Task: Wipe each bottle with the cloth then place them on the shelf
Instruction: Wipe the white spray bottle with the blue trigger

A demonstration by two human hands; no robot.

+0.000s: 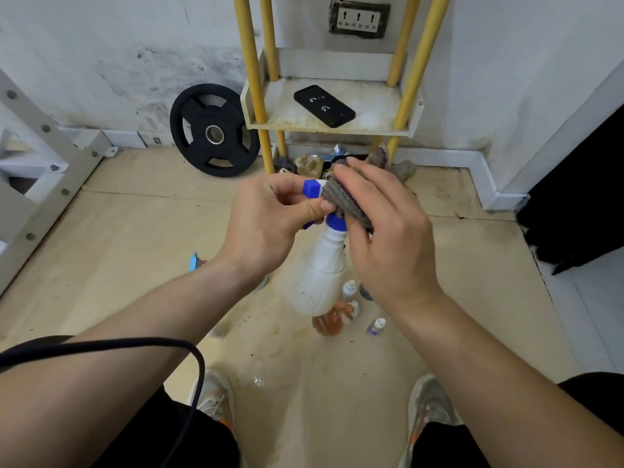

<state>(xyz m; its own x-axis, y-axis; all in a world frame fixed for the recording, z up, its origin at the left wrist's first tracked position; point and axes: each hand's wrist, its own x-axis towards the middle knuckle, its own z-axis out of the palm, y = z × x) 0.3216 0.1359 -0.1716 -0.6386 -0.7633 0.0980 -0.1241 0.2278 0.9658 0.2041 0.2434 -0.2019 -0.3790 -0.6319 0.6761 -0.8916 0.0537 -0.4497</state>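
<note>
a person's left hand (270,214) pinches the blue trigger head of a white spray bottle (320,268) held above the floor, while the right hand (381,224) presses a grey cloth (344,201) around its neck. small bottles (349,290) stand on the floor below; a black phone (324,105) lies on the yellow-posted shelf (371,125).

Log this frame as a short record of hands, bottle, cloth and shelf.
left grip: pinches the blue trigger head of the white plastic spray bottle
right grip: holds the grey knitted cloth against that bottle's neck
shelf: yellow-posted white shelf tier holds only a black phone
floor: small white-capped bottles stand below the hands
</note>
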